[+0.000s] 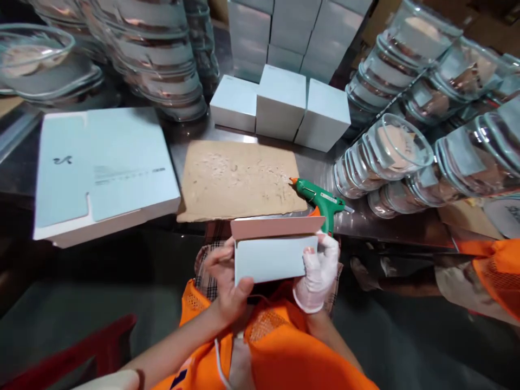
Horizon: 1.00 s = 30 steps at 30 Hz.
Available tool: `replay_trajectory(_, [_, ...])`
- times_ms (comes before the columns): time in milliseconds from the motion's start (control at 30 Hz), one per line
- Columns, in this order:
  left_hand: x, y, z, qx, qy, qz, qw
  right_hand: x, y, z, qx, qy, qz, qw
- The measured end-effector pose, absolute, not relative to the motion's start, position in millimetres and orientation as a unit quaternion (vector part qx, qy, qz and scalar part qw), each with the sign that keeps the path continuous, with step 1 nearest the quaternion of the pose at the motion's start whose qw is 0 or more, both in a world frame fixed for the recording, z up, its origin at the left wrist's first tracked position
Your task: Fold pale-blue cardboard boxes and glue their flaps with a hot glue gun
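A small white cardboard box, its long flap raised at the far side, is held over my lap at the table's edge. My bare left hand grips its left end, thumb on the near corner and fingers behind. On the opposite end, my right hand in a white glove is closed, thumb on the front face. Just beyond the box lies a green glue gun with an orange tip, resting partly on a worn cardboard sheet.
Flat white printed cartons are piled at the left. Three white boxes stand behind the cardboard, with more stacked boxes beyond. Stacked glass containers rise at back left and more glass containers at right. A person in an orange vest is at far right.
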<state>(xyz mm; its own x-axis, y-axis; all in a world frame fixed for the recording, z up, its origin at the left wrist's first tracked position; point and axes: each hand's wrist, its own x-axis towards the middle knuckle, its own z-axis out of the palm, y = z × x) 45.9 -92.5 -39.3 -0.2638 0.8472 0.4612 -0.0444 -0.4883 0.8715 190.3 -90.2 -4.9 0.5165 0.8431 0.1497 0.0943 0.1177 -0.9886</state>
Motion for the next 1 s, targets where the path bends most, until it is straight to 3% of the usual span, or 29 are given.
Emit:
replay_trajectory(167, [20.0, -80.0, -24.6, 0.679, 0.319, 0.619, 0.233, 192.6, -85.9, 19.4, -0.570, -0.322, 0.325, 0.683])
replay_trajectory(367, [-0.3, -68.8, -17.0, 0.724, 0.317, 0.558, 0.252, 239.4, -56.0, 46.1, -0.564, -0.421, 0.489, 0.515])
replay_trajectory(467, [5.7, -69.4, -16.4, 0.711, 0.319, 0.560, 0.283, 251.5, -38.8, 59.5, -0.591, -0.494, 0.440, 0.461])
replay_trajectory(633, [5.3, -72.7, -26.3, 0.671, 0.355, 0.583, 0.291, 258.5, -37.3, 58.7, -0.566, -0.575, 0.357, 0.470])
replay_trajectory(733, [-3.9, -71.0, -35.9, 0.634, 0.417, 0.601, 0.249, 273.6, -39.8, 48.2, -0.668, -0.528, 0.245, 0.463])
replay_trajectory(833, [-10.7, -63.8, -43.6, 0.602, 0.459, 0.618, 0.212, 286.5, -33.1, 42.3, -0.840, -0.437, 0.105, 0.303])
replay_trajectory(900, [-11.0, -57.5, -47.1, 0.594, 0.463, 0.622, 0.215, 289.6, -24.7, 41.3, -0.883, -0.425, 0.122, 0.157])
replay_trajectory(967, [-8.5, -52.3, -49.5, 0.599, 0.454, 0.619, 0.229, 291.9, -16.5, 40.8, -0.877, -0.435, 0.171, 0.110])
replay_trajectory(1000, [-6.9, -50.7, -50.2, 0.602, 0.449, 0.618, 0.235, 293.9, -13.5, 40.3, -0.869, -0.429, 0.201, 0.140])
